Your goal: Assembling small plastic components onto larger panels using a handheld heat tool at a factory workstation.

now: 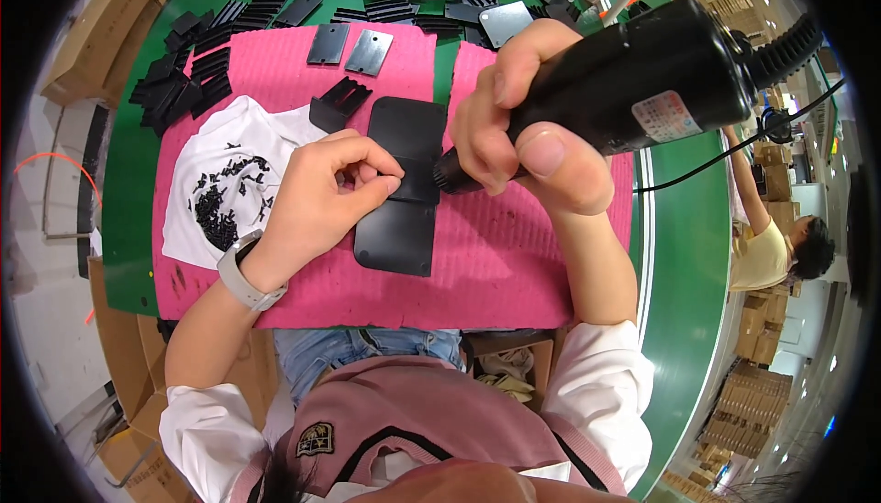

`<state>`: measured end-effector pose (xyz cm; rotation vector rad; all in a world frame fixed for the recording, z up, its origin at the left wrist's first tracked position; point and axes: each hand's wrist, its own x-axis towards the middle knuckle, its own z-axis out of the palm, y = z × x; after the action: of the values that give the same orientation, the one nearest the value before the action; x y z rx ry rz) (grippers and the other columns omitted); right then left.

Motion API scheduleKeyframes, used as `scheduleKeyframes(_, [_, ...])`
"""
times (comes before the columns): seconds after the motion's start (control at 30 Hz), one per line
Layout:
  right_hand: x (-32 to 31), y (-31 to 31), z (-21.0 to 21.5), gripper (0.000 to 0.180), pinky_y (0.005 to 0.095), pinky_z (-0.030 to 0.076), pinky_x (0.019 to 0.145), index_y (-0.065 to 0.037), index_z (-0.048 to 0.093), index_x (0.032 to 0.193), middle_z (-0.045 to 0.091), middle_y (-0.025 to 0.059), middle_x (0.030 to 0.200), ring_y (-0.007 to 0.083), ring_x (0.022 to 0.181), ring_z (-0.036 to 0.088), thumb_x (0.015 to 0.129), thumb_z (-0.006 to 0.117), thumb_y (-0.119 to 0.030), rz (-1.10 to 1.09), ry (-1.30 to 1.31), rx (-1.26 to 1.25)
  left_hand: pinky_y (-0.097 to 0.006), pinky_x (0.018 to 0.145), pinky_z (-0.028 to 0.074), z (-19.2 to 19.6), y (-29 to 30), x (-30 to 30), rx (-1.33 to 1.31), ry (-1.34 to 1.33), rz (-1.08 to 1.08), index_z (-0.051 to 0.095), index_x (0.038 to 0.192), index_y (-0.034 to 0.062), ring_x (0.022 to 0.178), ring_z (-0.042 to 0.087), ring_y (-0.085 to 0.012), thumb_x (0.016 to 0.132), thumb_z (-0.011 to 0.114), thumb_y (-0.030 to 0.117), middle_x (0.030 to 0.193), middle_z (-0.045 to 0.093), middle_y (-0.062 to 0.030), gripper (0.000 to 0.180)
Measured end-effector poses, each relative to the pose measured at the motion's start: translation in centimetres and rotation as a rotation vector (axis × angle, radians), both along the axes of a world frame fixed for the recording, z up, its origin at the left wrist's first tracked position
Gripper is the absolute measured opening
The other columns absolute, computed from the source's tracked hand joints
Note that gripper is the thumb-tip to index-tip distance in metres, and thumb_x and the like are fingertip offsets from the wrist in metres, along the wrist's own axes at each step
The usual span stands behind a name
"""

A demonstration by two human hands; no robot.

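My right hand (551,140) is wrapped round a black electric screwdriver (633,81). The tool is tilted, its ribbed nose pointing down-left at the right edge of a flat black panel (396,239); its tip is hard to make out. My left hand (317,191) is pinched over that panel, and anything between thumb and forefinger is too small to see. A second black panel section (408,127) lies just beyond. Left of my left hand, a white cloth (188,214) carries a heap of small black screws (216,218). A black ribbed bracket (341,104) sits past the cloth.
A pink corrugated mat (514,264) covers part of the green table (679,228). Two grey metal plates (369,51) lie on its far side. Several black ribbed parts (193,81) are heaped at the far left. The screwdriver's cable (725,156) runs off right. Another person (775,246) is at the right.
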<state>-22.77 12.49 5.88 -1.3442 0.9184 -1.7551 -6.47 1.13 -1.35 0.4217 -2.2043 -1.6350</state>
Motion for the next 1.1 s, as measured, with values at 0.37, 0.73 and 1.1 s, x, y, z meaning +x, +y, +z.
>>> scheduleKeyframes(0.37, [1.4, -0.1, -0.3, 0.031, 0.0259, 0.039, 0.041, -0.002, 0.043, 0.088, 0.047, 0.0048, 0.060, 0.0120, 0.043, 0.045, 0.078, 0.068, -0.018, -0.092, 0.170, -0.044, -0.021, 0.055, 0.037, -0.8, 0.5, 0.0, 0.037, 0.064, 0.029, 0.064, 0.079, -0.0019, 0.060, 0.045, -0.0066, 0.073, 0.066, -0.001, 0.069, 0.051, -0.0015, 0.006])
scheduleKeyframes(0.73, [-1.1, 0.2, 1.1, 0.037, 0.0337, 0.040, 0.049, -0.008, 0.048, 0.112, 0.049, 0.0065, 0.059, 0.0180, 0.044, 0.048, 0.089, 0.045, -0.037, 0.003, -0.209, -0.351, -0.020, 0.061, 0.039, 1.1, 0.8, 0.3, 0.197, 0.150, 0.048, 0.064, 0.084, -0.0027, 0.067, 0.049, -0.0069, 0.083, 0.065, 0.004, 0.076, 0.053, -0.0017, 0.007])
scheduleKeyframes(1.1, [-1.2, 0.1, 0.4, 0.039, 0.0360, 0.041, 0.056, -0.012, 0.051, 0.115, 0.051, 0.0041, 0.062, 0.0163, 0.045, 0.049, 0.091, 0.043, -0.042, 0.014, -0.222, -0.329, -0.020, 0.062, 0.040, 0.6, 0.5, 0.5, 0.164, 0.143, -0.006, 0.064, 0.086, -0.0032, 0.071, 0.052, -0.0067, 0.083, 0.064, 0.005, 0.081, 0.055, -0.0023, 0.009])
